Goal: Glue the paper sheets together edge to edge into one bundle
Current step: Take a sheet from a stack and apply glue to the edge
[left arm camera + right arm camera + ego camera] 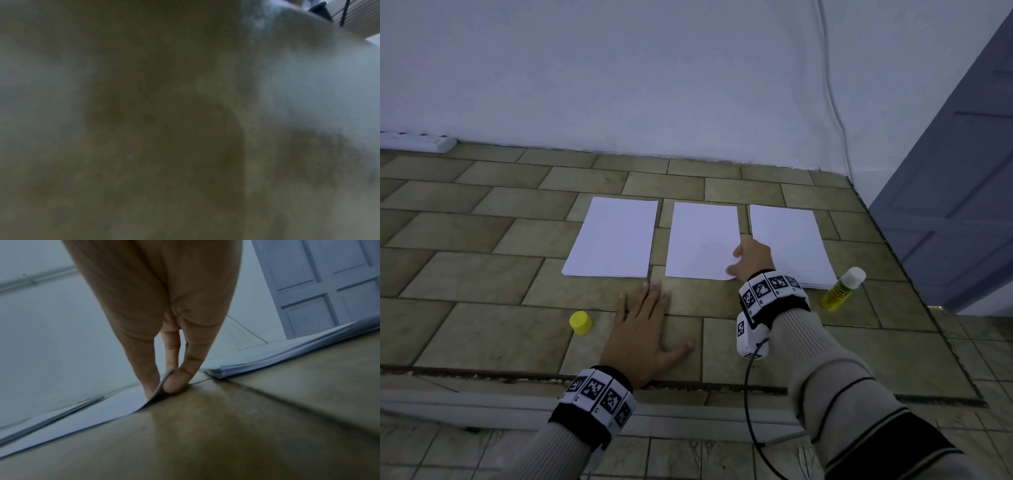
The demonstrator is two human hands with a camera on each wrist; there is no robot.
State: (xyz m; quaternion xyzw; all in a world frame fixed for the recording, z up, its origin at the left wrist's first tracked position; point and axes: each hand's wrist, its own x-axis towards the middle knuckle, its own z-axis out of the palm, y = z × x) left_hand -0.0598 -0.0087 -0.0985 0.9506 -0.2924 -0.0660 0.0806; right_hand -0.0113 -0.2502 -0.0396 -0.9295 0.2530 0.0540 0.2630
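Observation:
Three white paper stacks lie side by side on the tiled floor: a left stack (613, 238), a middle stack (700, 240) and a right stack (791, 243). My right hand (751, 260) pinches the near right corner of the middle stack's top sheet (131, 404) between thumb and fingers (174, 382), lifting it slightly. My left hand (643, 325) lies flat on the floor in front of the stacks, fingers spread, holding nothing. A yellow glue bottle (842, 289) with a white cap lies to the right of the right stack. The left wrist view is dark and blurred.
A small yellow cap (581, 322) sits on the tiles left of my left hand. A white wall (654, 85) runs behind the papers, with a power strip (417, 141) at far left and a grey-blue door (962, 188) at right. A cable (748, 404) hangs from my right wrist.

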